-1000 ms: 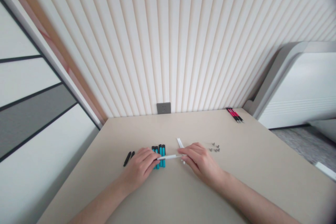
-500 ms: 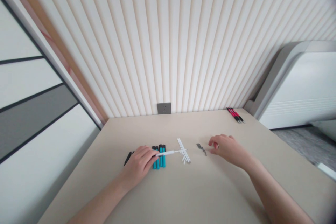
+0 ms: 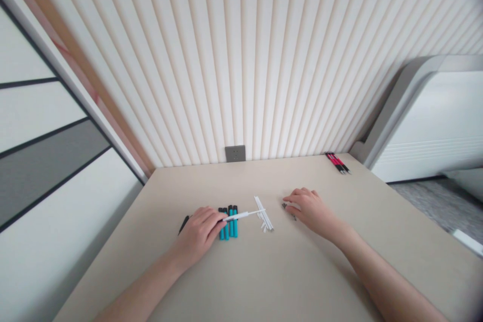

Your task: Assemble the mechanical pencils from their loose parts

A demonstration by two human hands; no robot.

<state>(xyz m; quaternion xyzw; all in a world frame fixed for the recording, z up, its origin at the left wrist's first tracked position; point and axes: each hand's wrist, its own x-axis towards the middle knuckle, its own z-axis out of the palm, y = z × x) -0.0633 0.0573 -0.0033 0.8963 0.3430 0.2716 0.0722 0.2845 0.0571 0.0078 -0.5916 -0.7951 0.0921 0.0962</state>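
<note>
Slender white plastic tube (image 3: 237,216), pinched at one end by my left hand (image 3: 198,230), leaving its tip free; my right hand (image 3: 310,211), narrowly parted, meets small grey metal pieces (image 3: 284,206).

Tabletop (image 3: 241,276) smooth, matt; teal barrels (image 3: 231,227) prob. plastic; wall panel (image 3: 236,60) matt w/ ribs

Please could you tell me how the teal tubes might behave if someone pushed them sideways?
The teal tubes look straight and slender, so they are probably stiff. Their sides appear rounded and the table flat, so they may roll. They lie closely side by side, so pushing one would likely nudge its neighbours.
</note>
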